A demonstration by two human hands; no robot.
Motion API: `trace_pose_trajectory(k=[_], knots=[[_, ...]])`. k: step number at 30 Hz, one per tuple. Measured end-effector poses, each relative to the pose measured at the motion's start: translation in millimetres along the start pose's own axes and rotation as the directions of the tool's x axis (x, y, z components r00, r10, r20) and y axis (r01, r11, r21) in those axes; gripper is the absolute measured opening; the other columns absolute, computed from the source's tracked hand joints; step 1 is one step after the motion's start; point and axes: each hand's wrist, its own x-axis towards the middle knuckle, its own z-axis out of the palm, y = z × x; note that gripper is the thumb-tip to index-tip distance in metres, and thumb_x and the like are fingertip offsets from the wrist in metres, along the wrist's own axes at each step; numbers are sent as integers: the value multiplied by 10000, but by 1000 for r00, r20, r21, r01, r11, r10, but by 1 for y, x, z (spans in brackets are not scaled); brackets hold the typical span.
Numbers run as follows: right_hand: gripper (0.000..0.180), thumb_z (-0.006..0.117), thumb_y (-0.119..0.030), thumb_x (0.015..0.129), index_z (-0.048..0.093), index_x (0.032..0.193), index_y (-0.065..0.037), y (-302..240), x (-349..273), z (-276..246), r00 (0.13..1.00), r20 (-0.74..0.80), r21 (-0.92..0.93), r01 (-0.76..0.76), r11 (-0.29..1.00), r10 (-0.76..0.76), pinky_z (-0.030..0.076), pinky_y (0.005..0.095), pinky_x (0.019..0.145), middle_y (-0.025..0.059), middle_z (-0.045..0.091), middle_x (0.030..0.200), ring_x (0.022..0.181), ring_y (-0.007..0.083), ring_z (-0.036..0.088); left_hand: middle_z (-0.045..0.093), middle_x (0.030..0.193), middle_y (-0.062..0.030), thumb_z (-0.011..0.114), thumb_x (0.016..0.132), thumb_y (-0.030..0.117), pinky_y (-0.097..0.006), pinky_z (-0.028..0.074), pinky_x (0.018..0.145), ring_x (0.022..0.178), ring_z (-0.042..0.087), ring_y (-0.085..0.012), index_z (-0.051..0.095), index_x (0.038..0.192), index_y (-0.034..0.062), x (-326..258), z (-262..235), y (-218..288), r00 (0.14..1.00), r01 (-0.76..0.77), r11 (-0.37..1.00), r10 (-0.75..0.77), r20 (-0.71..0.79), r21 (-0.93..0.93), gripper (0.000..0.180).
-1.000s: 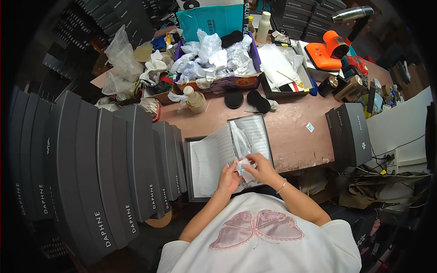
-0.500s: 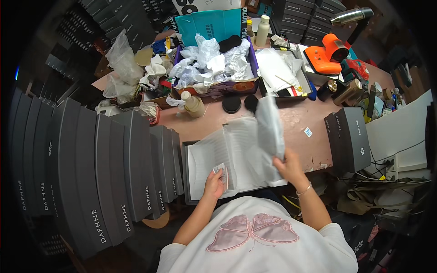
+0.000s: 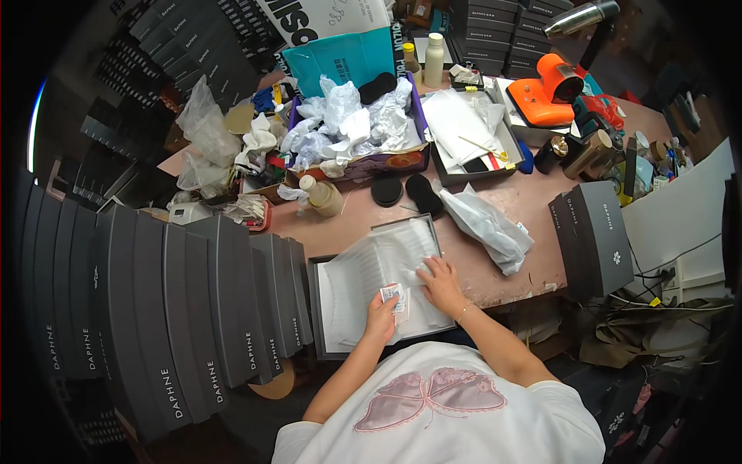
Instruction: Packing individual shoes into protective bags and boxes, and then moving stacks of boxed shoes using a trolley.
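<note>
A dark open shoe box [image 3: 316, 301] lies in front of me, lined with translucent white wrapping sheets [image 3: 358, 267]. My left hand [image 3: 379, 315] is closed on a small white printed card [image 3: 394, 297], held over the front of the box. My right hand [image 3: 441, 286] rests on the wrapping at the box's right side, its fingers spread and nothing gripped. Beyond that hand, a white paper-wrapped bundle [image 3: 488, 228] lies on the pink table [image 3: 533, 263]; its contents are hidden.
Grey shoe boxes [image 3: 124, 309] stand in a row on the left, with more boxes [image 3: 591, 236] at the right. A purple-edged carton [image 3: 423, 116] of crumpled tissue, a bottle [image 3: 321, 196], black round pads [image 3: 387, 189] and an orange device [image 3: 546, 93] occupy the far side.
The wrapped bundle went from my right hand to the table, right of the box. That hand moved left onto the wrapping. My left hand still holds the card, now slightly further right.
</note>
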Motion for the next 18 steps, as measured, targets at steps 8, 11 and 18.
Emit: trace_pose_trajectory(k=[8, 11, 18], knots=[[244, 527, -165, 943, 590, 1150, -53, 45, -18, -17, 808, 174, 985, -149, -90, 563, 462, 313, 859, 46, 617, 1126, 1011, 166, 584, 603, 1068, -117, 489, 853, -53, -307, 499, 824, 946, 603, -193, 507, 1193, -14, 1, 15, -7, 978, -183, 948, 202, -50, 261, 343], [265, 496, -194, 966, 554, 1187, -59, 46, -25, -52, 777, 41, 991, 48, -124, 628, 469, 311, 859, 33, 607, 1134, 1020, 143, 575, 581, 1111, -147, 526, 845, -1, -336, 452, 894, 1023, 572, -257, 471, 1232, -25, 19, 18, -32, 947, -253, 797, 321, -30, 549, 392], [241, 505, -166, 948, 587, 1108, -7, 89, -93, -60, 596, 630, 699, -714, -30, 499, 529, 287, 709, 81, 648, 986, 851, 155, 626, 369, 1369, -263, 492, 840, 30, -388, 328, 1039, 1252, 397, -370, 385, 1316, -51, -8, -2, -27, 881, -444, 580, 422, 213, 683, 494]])
